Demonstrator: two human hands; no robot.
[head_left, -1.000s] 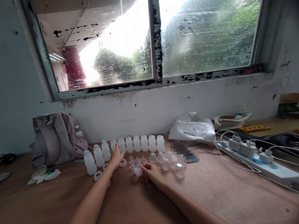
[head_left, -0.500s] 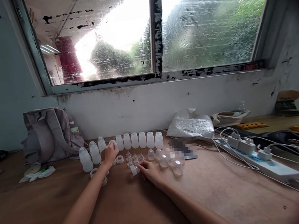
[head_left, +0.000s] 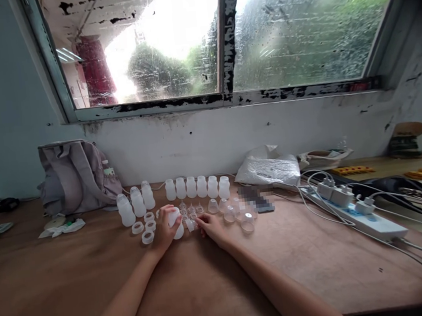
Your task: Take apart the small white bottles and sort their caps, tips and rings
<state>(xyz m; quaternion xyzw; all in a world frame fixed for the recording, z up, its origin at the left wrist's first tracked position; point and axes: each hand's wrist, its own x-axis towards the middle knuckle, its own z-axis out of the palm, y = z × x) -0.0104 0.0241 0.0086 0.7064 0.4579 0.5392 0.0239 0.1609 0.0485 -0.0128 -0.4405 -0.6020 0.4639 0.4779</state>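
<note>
My left hand (head_left: 166,230) is wrapped round a frosted white baby bottle (head_left: 177,230), holding it in front of the back row. Beside it my right hand (head_left: 211,230) pinches a small translucent piece (head_left: 190,225), partly hidden by the fingers; its exact kind is unclear. Clear bottle nipples (head_left: 191,210) stand in a small group just behind both hands. Several white collar rings (head_left: 137,228) lie left of my left hand. Clear dome caps (head_left: 247,223) are spread to the right of my right hand.
Several open frosted bottles (head_left: 191,187) line the back, and three topped bottles (head_left: 138,203) stand at the left. A grey backpack (head_left: 73,180), a silvery plastic bag (head_left: 268,167), a blurred-out dark flat object (head_left: 264,204) and a power strip (head_left: 377,228) with cables surround them.
My left hand has come from the back row towards me and right, bringing a bottle close to my right hand. My right hand keeps its pinch. The view has tilted down slightly.
</note>
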